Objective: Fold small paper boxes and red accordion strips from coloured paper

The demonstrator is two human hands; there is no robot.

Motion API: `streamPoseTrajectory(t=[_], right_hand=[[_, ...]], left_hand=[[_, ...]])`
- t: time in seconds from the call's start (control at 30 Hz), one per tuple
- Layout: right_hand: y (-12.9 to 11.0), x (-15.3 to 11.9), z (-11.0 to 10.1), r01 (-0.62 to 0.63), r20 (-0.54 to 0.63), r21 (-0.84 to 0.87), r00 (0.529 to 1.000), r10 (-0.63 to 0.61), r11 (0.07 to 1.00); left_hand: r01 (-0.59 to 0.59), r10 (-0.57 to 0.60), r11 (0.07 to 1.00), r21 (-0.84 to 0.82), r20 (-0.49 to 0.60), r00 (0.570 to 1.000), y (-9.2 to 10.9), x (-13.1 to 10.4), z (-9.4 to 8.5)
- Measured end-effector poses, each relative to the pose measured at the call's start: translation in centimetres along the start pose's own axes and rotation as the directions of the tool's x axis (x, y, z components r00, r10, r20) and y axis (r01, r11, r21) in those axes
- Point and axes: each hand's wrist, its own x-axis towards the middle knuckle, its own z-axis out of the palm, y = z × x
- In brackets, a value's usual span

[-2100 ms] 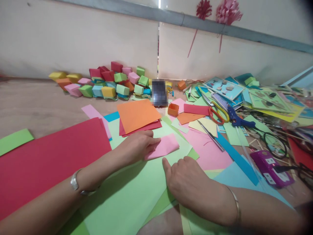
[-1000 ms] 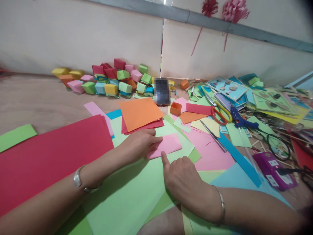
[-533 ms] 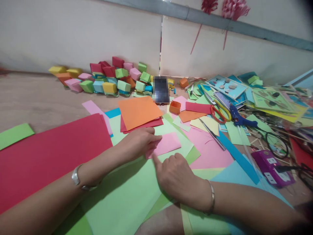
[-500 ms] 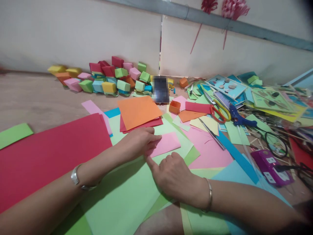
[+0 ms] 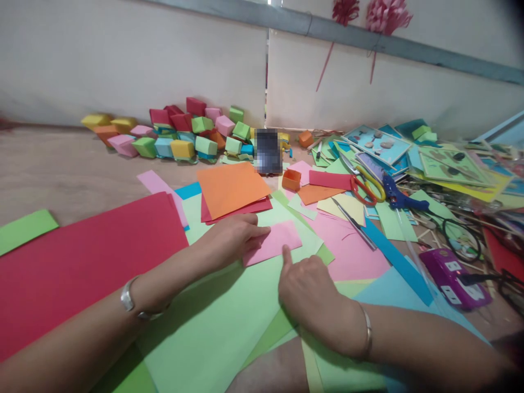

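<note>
A small pink paper [image 5: 278, 243] lies on large light green sheets [image 5: 213, 322] in front of me. My left hand [image 5: 235, 237] rests on its left part, index finger stretched over it and the other fingers curled. The thumb of my right hand [image 5: 309, 289] touches the paper's lower edge, right of its middle, while the fingers of that hand are folded in. Just behind the pink paper, an orange sheet [image 5: 231, 188] overlaps red ones [image 5: 260, 206].
Large red sheets [image 5: 102, 262] lie at left. Paper boxes [image 5: 182, 148] are piled along the wall beside a blurred dark object [image 5: 268, 152]. To the right are scissors [image 5: 364, 191], tweezers [image 5: 354, 222], a blue glue gun [image 5: 403, 197] and a purple power socket [image 5: 454, 278].
My right hand has slid right along the pink paper's lower edge, from its left corner to right of its middle. My left hand has stayed in place.
</note>
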Motion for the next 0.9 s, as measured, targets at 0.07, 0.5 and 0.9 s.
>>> streamPoseTrajectory(t=[0.07, 0.5, 0.9], right_hand=[[1.0, 0.2, -0.5, -0.074, 0.096, -0.004, 0.993, 0.074, 0.997], [1.8, 0.4, -1.6, -0.019, 0.192, 0.032, 0.981, 0.013, 0.999], [2.0, 0.4, -1.8, 0.013, 0.192, 0.050, 0.981, -0.023, 0.999]], left_hand=[[0.010, -0.011, 1.000, 0.019, 0.016, 1.000, 0.2, 0.0, -0.1], [0.240, -0.289, 0.915, 0.324, 0.111, 0.951, 2.8, -1.5, -1.3], [0.177, -0.201, 0.967, 0.184, 0.118, 0.972, 2.2, -1.9, -1.8]])
